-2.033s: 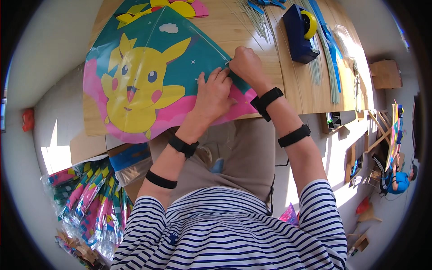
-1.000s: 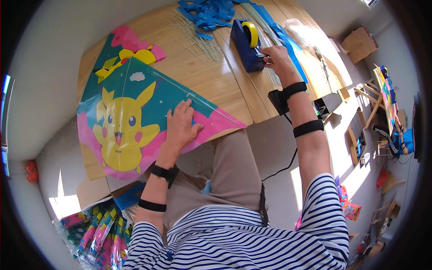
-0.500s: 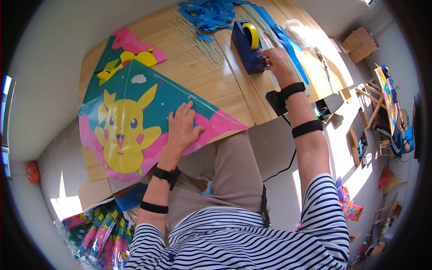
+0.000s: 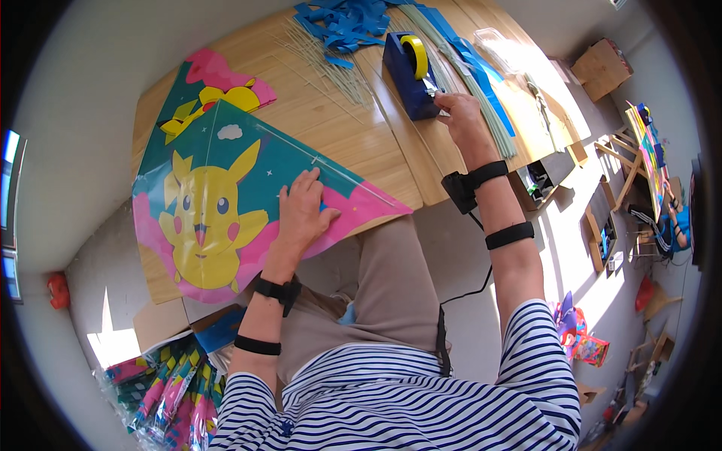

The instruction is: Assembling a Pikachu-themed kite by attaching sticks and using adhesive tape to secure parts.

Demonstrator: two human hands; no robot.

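Teal-and-pink printed sheet (image 4: 252, 199), left of frame, under the flat, ungripping left hand (image 4: 302, 204). Navy tape dispenser (image 4: 406, 86), upper centre, just left of nearer right hand (image 4: 462, 114), long axis slanting down-right. Whether anything is pinched: cannot tell.

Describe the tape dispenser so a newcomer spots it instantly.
On the wooden table, right of the big printed sheet, look by the person's right hand. The tape dispenser there is a dark blue block with a yellow roll, chunky beside blue strips and thin pale sticks.
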